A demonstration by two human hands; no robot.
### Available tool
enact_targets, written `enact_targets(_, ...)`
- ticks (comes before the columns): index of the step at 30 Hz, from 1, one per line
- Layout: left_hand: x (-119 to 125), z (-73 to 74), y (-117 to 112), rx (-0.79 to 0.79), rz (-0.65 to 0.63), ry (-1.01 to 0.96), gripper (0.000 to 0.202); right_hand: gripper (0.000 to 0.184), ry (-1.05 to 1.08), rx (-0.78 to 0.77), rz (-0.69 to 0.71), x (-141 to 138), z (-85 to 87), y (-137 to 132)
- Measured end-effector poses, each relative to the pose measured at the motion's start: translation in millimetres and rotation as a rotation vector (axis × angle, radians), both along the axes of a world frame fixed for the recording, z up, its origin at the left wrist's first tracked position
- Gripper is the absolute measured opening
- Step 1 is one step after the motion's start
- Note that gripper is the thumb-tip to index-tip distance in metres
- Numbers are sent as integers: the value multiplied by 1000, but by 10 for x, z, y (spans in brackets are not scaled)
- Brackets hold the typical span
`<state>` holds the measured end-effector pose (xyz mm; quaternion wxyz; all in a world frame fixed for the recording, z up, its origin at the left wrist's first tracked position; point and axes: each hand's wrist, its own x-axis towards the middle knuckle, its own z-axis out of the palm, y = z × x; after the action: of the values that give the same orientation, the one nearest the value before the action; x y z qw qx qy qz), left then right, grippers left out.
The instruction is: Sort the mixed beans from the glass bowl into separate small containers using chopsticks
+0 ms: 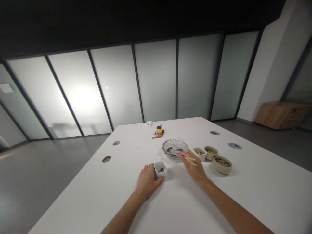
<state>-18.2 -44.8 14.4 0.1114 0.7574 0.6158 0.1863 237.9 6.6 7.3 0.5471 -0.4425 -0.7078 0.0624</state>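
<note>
From my distant seat I could follow three edges of the white desk point(109, 188): the far one, and the left and right ones slanting outward toward the viewer. A broad stretch of bare top lay between the left hand point(148, 182) and the left edge, and another ran right of the bowls, giving both forearms room to swing. The glass bowl point(175, 143) sat mid-desk, well inside every edge.

That bowl was clear, faceted and scallop-rimmed, with dark bits point(179, 150) inside. The left grip was curled round a smooth, square white cup point(162, 175), fingers at its left wall and thumb along the near side; dark pieces lay in it. The right hand point(193, 167) had its grip closed on pale wooden chopsticks point(190, 159), tips down in the glass bowl. At that blur, I couldn't tell whether the tips pinched a piece.

I counted two white square cups, the second point(202, 158) holding yellowish pieces, and two round olive bowls beside it, the nearer one point(221, 169) filled with flat seeds. Beyond the glass bowl were one yellow toy vehicle point(159, 130), one orange toy carrot point(158, 136) and one white block point(148, 124). Four round holes pierced the desk, two per side.
</note>
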Motion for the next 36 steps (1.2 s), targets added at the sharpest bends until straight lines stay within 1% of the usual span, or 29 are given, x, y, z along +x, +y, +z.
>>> enact_targets(6,-9,-12,-3,2,-2,-8,32,34,12,-8,10,12,-12,-3)
enact_targets(11,-13,-22,8,7,1,-15,32,30,57,30,32,17,-9,3)
enact_targets(18,-9,-29,9,11,-4,-9,32,30,80,55,117,-50,1,35)
enact_targets(25,-17,-55,16,11,-2,5,33,35,53,23,73,-92,-60,156)
enact_targets(31,-18,-59,19,23,-3,-7,32,33,60,8,95,-75,-71,124)
enact_targets(36,-12,-49,14,17,2,-10,32,35,86,16,90,-98,-65,88)
